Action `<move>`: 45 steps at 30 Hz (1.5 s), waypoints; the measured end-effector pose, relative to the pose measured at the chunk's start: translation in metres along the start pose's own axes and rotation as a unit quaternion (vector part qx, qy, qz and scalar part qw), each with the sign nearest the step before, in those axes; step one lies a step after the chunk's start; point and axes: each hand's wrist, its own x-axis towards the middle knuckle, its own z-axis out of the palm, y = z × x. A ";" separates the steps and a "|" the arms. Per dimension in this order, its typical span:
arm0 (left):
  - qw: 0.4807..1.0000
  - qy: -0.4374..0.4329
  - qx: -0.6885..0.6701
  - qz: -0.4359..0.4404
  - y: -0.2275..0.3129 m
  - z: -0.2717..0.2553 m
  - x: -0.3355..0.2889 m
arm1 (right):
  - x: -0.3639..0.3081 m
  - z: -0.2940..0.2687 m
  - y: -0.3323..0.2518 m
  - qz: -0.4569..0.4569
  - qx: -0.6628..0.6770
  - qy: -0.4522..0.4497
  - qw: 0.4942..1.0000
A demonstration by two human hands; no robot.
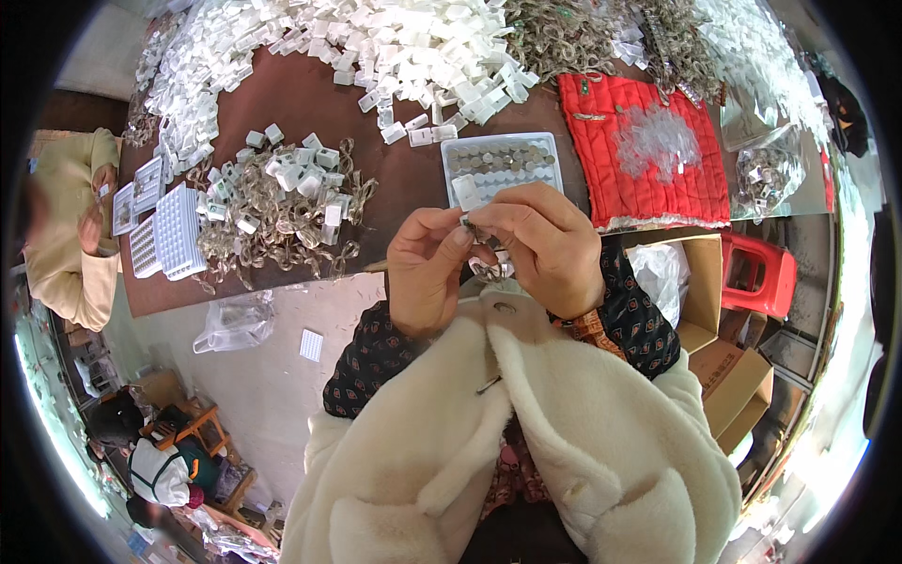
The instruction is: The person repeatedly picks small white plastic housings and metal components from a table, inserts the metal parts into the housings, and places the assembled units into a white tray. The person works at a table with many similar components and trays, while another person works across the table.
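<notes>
My left hand (425, 268) and my right hand (545, 246) meet over the table's near edge, fingertips pinched together. Between them is a small white battery case (467, 222), mostly covered by the fingers. A coil of clear wire (490, 270) hangs below the fingers. Just beyond the fingertips shows a white plastic piece (467, 192); whether it is held or lies on the tray I cannot tell. Right behind my hands sits a white tray (451, 148) with rows of round silver button cells (507, 158).
White cases (413, 47) heap across the far table. A pile of wired cases (282, 197) lies left, beside stacked white trays (178, 230). At right are a red quilted cloth (601, 179) with clear plastic pieces, a cardboard box (703, 291) and a red stool (766, 277). A co-worker (70, 226) sits left.
</notes>
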 end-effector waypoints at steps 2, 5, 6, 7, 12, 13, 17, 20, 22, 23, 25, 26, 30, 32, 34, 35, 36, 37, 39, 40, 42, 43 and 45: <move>1.000 0.002 0.005 0.000 0.000 -0.003 -0.001 | 0.000 0.004 0.003 -0.034 -0.008 0.003 0.999; 1.000 0.010 -0.003 0.002 -0.001 -0.009 -0.004 | -0.003 0.013 0.005 -0.067 -0.038 0.007 0.997; 1.000 0.026 0.004 0.006 -0.001 -0.011 -0.004 | -0.005 0.017 0.004 -0.055 -0.024 0.003 0.998; 0.999 0.042 0.010 0.011 -0.001 -0.014 -0.005 | -0.006 0.020 0.004 -0.040 -0.007 0.001 0.999; 0.994 0.095 0.022 0.043 0.000 -0.025 -0.011 | -0.005 0.032 0.026 0.068 -0.036 -0.004 0.997; 0.994 0.098 0.028 0.046 0.001 -0.026 -0.011 | -0.004 0.035 0.032 0.052 -0.061 -0.013 0.997; 0.994 0.097 0.036 0.047 0.002 -0.029 -0.011 | 0.001 0.048 0.047 0.000 -0.136 -0.035 0.990; 0.995 0.085 0.035 0.046 0.006 -0.028 -0.011 | 0.004 0.049 0.043 -0.004 -0.157 -0.052 0.986; 0.996 0.083 0.010 0.032 0.009 -0.026 -0.011 | 0.007 0.046 0.035 0.029 -0.104 -0.047 0.993; 0.997 0.079 -0.001 0.026 0.011 -0.025 -0.011 | 0.007 0.044 0.029 0.058 -0.046 -0.036 0.997; 0.997 0.063 -0.024 0.026 0.012 -0.022 -0.009 | 0.006 0.038 0.018 0.069 0.017 -0.025 0.997; 0.997 0.057 -0.035 0.027 0.012 -0.021 -0.009 | 0.006 0.037 0.012 0.053 0.020 -0.023 0.998; 0.998 0.042 -0.035 0.025 0.011 -0.020 -0.009 | 0.007 0.034 -0.003 0.042 0.026 -0.024 0.999; 0.998 0.037 -0.045 0.014 0.013 -0.021 -0.011 | 0.008 0.030 -0.005 0.066 0.050 -0.054 0.995; 0.998 0.033 -0.057 -0.001 0.014 -0.021 -0.013 | 0.009 0.024 -0.005 0.097 0.087 -0.092 0.987; 0.998 0.022 -0.066 -0.004 0.014 -0.020 -0.013 | 0.009 0.022 -0.005 0.088 0.087 -0.096 0.988; 0.998 0.037 -0.051 0.003 0.014 -0.019 -0.013 | 0.009 0.022 -0.005 0.075 0.092 -0.093 0.989; 0.998 0.044 -0.038 0.012 0.014 -0.017 -0.013 | 0.008 0.022 -0.005 0.062 0.097 -0.087 0.990; 0.997 0.073 -0.018 0.025 0.014 -0.012 -0.012 | 0.005 0.025 -0.009 0.008 0.067 -0.064 0.996; 0.995 0.094 -0.012 0.028 0.015 -0.010 -0.011 | 0.002 0.024 -0.011 -0.004 0.046 -0.066 0.997; 0.996 0.086 -0.026 0.018 0.017 -0.006 -0.010 | 0.001 0.022 -0.014 0.066 0.121 -0.055 0.989; 0.997 0.058 -0.047 0.006 0.019 -0.005 -0.010 | 0.002 0.020 -0.013 0.070 0.157 -0.033 0.985; 0.999 0.008 -0.040 -0.010 0.020 -0.002 -0.008 | 0.008 0.019 -0.007 0.206 0.200 -0.014 0.958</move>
